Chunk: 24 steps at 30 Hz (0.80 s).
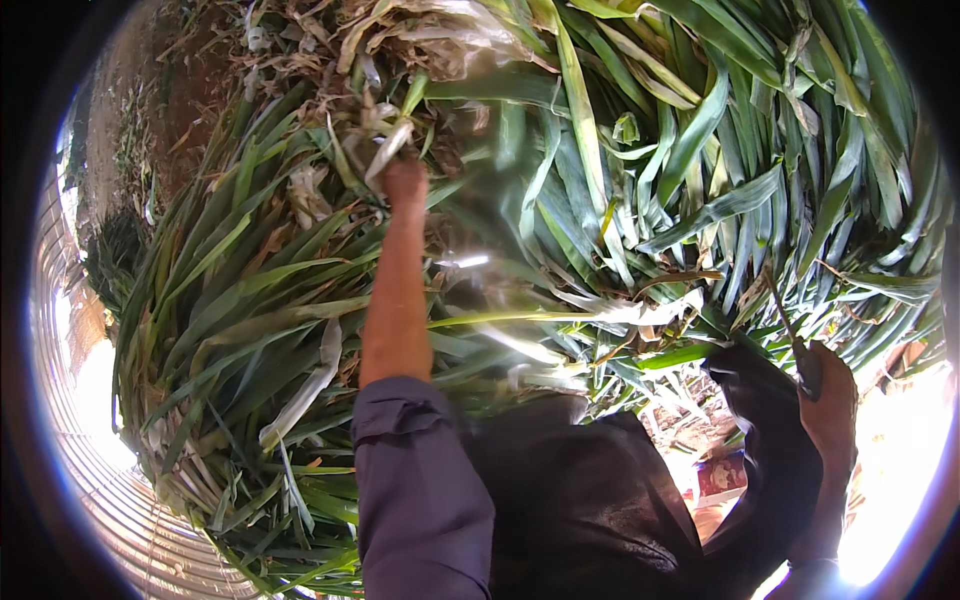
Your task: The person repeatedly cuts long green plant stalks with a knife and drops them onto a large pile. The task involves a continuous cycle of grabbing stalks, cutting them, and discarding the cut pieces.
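Note:
My left hand stretches forward over the leafy heap. A pale, withered stalk with a green end lies right at its fingers; blur hides whether they grip it. On the right, beside my knee, my right hand is closed around the dark handle of a knife. Its narrow blade points up and away, towards the leaves. Long green leek-like plants are heaped under and left of my left arm. A larger pile of similar plants fills the right side.
Dry brown husks and leaf scraps cover the ground at the far left. A ribbed panel curves along the left rim. My dark-trousered legs lie below the piles, with a red printed box between them.

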### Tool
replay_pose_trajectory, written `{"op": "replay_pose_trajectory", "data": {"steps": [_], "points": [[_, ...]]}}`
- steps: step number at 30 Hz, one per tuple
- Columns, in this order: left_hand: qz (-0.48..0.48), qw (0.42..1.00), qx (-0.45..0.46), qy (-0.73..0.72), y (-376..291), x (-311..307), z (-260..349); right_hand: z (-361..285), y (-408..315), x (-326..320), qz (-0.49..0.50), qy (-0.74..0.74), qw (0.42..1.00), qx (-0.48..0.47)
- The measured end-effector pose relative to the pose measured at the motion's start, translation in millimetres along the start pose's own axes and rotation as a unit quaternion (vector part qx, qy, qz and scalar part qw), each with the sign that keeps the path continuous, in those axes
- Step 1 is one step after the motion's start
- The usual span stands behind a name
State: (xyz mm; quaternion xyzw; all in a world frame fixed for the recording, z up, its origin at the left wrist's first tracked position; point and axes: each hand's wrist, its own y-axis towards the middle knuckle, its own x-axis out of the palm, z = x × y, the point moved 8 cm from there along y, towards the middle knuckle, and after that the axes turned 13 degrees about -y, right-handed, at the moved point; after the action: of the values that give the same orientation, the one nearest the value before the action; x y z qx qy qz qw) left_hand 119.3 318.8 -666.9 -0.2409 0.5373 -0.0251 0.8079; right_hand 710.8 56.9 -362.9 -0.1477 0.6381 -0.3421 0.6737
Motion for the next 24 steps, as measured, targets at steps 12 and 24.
{"op": "replay_pose_trajectory", "data": {"steps": [12, 24], "points": [[0.270, 0.916, -0.105, -0.279, -6, -54, -69, -23, 16, -18, -0.023, 0.004, 0.997, -0.070], [0.129, 0.989, -0.037, 0.062, 10, 15, -29, -77, 20, -66, -0.019, 0.026, 0.997, -0.077]]}}
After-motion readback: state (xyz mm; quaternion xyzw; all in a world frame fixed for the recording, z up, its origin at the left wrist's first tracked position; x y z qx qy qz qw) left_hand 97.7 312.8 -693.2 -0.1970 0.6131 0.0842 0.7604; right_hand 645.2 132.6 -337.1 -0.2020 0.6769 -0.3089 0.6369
